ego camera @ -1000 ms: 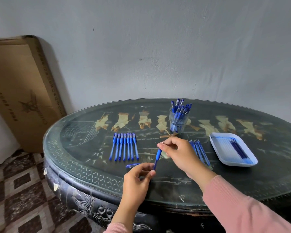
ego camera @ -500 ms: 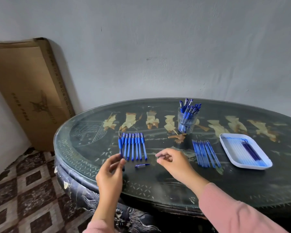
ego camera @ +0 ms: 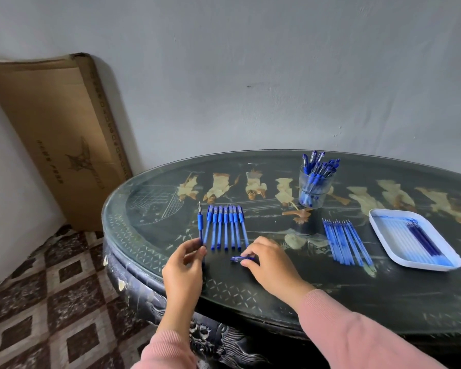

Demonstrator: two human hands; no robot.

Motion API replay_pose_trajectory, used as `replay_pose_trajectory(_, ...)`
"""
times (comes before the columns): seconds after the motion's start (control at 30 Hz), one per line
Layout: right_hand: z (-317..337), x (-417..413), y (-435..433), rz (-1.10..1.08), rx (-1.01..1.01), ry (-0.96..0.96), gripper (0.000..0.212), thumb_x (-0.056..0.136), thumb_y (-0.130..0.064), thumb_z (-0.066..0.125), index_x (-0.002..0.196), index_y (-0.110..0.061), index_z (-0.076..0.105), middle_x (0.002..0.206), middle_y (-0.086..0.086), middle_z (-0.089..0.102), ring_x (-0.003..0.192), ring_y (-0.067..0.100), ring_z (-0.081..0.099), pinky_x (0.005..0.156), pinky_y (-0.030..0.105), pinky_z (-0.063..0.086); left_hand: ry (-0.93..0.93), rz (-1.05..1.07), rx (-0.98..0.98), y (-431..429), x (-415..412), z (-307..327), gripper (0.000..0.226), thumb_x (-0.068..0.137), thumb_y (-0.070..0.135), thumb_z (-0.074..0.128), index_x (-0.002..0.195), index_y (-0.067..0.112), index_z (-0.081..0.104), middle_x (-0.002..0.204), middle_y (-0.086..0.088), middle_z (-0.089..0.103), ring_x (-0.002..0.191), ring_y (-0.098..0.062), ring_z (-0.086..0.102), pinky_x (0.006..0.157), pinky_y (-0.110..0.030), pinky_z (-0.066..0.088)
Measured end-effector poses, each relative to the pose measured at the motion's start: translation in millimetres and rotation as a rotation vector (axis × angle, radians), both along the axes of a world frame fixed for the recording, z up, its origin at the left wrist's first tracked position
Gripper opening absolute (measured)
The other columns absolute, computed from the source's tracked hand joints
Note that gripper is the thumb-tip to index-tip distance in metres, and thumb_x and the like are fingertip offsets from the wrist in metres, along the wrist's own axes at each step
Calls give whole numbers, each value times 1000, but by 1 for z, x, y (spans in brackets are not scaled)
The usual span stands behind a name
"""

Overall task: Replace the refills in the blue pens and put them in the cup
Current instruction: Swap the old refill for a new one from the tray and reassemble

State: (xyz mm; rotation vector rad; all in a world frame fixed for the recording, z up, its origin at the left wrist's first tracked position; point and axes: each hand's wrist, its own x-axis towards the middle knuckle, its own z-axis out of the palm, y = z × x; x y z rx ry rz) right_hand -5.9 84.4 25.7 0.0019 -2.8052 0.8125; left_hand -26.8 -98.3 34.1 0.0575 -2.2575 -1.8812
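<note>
My left hand [ego camera: 184, 265] holds an uncapped blue pen [ego camera: 200, 225] by its lower end, tip pointing up, just left of a row of several capped blue pens [ego camera: 226, 226]. My right hand [ego camera: 270, 259] pinches a blue pen cap [ego camera: 241, 259] lying on the table. A clear cup [ego camera: 313, 191] full of blue pens stands at the back. Several loose blue refills [ego camera: 343, 242] lie to the right of my hands. A white tray [ego camera: 378, 222] holds more refills at the far right.
The round dark table [ego camera: 277, 286] has a glass top and a carved edge close to me. A large cardboard box [ego camera: 56, 134] leans on the wall at the left. Patterned floor tiles [ego camera: 45, 288] lie below.
My left hand carried the pen away from my right hand to the left end of the pen row. My right hand dropped to the cap on the table.
</note>
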Motion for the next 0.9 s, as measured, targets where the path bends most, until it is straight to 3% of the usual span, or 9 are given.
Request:
replay_pose_trajectory(0.07, 1, 1, 2, -13, -37, -28, 11, 94, -25, 64, 101, -18, 69, 99, -10, 53, 94, 8, 53, 86, 22, 45, 0, -1, 0, 0, 0, -1, 25, 90, 15, 69, 88, 40, 64, 89, 11, 74, 86, -5, 69, 74, -20, 49)
replay_pose_trajectory(0.17, 4, 7, 13, -58, -124, -72, 5, 94, -21, 64, 98, -21, 62, 100, -10, 50, 82, 2, 50, 75, 11, 39, -1, -7, -8, 0, 0, 0, 25, 90, 15, 69, 88, 40, 65, 89, 12, 74, 86, -5, 69, 77, -23, 50)
replay_pose_trajectory(0.3, 13, 18, 36, -171, -333, -87, 12, 91, -18, 68, 99, -21, 60, 92, -5, 58, 74, 3, 52, 66, 9, 40, 0, -28, -18, 6, 6, 2, 24, 89, 13, 70, 88, 37, 65, 86, 10, 74, 83, -4, 68, 70, -21, 47)
replay_pose_trajectory(0.43, 26, 34, 67, -159, -673, -129, 28, 94, -10, 63, 113, -31, 60, 92, 5, 60, 71, 13, 66, 66, 24, 52, 18, -134, -33, 30, 17, -1, 25, 86, 10, 72, 87, 35, 68, 81, 11, 74, 76, 0, 68, 72, -24, 52)
replay_pose_trajectory(0.57, 52, 48, 85, -151, -909, -27, 15, 94, -7, 63, 104, -17, 67, 90, 16, 64, 72, 23, 70, 71, 35, 59, 64, -262, -49, 67, 32, -5, 22, 85, 8, 74, 89, 30, 72, 81, 13, 74, 77, -4, 69, 74, -23, 54)
replay_pose_trajectory(0.77, 87, 49, 93, -143, -981, 176, 13, 97, -12, 59, 102, -17, 70, 82, 6, 69, 79, 20, 71, 76, 34, 60, 80, -369, -34, 108, 47, -8, 23, 85, 6, 73, 91, 28, 72, 84, 14, 74, 78, -3, 68, 72, -15, 52)
replay_pose_trajectory(0.9, 98, 46, 88, -117, -863, 167, 13, 94, -13, 64, 97, -24, 70, 82, 10, 67, 77, 26, 73, 75, 38, 61, 102, -371, -51, 113, 51, -11, 22, 84, 4, 73, 92, 25, 73, 85, 13, 74, 79, -2, 69, 70, -9, 48)
